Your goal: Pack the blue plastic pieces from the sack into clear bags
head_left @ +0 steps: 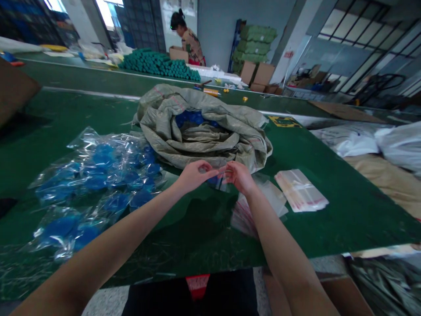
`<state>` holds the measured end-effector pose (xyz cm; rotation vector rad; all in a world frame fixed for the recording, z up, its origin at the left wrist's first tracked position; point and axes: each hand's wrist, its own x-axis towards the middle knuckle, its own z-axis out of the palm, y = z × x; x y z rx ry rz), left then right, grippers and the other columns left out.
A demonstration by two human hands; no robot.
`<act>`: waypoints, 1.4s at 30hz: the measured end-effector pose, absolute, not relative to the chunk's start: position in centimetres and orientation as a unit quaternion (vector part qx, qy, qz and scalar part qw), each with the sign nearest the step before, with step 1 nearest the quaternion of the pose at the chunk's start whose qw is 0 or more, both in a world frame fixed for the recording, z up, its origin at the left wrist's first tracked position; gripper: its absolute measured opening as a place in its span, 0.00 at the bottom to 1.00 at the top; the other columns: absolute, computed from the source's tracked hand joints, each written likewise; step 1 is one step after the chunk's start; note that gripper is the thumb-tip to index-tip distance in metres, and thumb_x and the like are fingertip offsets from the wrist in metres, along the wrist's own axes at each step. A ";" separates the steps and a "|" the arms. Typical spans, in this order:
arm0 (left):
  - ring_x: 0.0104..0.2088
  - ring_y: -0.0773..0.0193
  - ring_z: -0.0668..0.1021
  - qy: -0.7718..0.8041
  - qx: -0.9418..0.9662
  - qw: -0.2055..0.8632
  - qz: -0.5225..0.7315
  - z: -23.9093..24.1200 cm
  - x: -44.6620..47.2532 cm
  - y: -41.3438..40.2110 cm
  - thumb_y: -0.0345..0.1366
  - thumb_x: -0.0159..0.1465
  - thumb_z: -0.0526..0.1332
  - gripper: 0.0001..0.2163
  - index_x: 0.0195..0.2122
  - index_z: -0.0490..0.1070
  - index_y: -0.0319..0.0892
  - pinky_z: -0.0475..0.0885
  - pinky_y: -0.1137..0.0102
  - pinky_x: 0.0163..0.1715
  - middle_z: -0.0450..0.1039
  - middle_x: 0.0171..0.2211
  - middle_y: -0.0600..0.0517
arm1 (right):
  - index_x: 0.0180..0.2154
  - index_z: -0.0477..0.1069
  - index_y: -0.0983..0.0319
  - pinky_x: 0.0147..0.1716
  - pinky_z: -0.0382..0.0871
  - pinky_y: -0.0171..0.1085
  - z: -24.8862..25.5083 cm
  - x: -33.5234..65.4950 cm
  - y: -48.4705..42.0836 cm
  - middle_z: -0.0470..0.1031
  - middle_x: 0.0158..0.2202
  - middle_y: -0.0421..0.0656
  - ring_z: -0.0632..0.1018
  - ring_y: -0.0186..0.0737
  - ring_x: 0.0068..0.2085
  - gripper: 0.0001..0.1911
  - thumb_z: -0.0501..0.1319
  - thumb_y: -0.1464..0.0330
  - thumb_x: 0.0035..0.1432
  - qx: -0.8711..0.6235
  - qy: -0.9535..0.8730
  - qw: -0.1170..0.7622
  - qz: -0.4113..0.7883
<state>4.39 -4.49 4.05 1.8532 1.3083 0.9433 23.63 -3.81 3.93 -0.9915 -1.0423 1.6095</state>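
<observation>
Both hands meet over the green table, in front of a grey-green woven sack. Between them hangs a clear plastic bag with something blue in it. My left hand pinches its upper edge between thumb and forefinger. My right hand has its fingers closed on the other side of the same edge. Below the right wrist lie loose flat clear bags. The sack's rolled mouth shows blue pieces inside. Left of the hands is a pile of filled clear bags holding blue round pieces.
A stack of flat clear bags lies to the right on the green table. Behind the sack are a pile of green rolls, a yellow cylinder and a person beside a cardboard box. White sacks lie at the right.
</observation>
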 end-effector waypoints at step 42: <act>0.40 0.60 0.81 0.468 0.670 0.417 0.397 5.6 7.3 -3.1 0.44 0.64 0.58 0.16 0.42 0.81 0.41 0.72 0.69 0.40 0.82 0.39 0.50 | 0.37 0.72 0.61 0.35 0.78 0.37 2.5 22.4 -5.4 0.74 0.38 0.44 0.77 0.37 0.36 0.11 0.66 0.63 0.54 -0.511 -0.636 0.533 0.224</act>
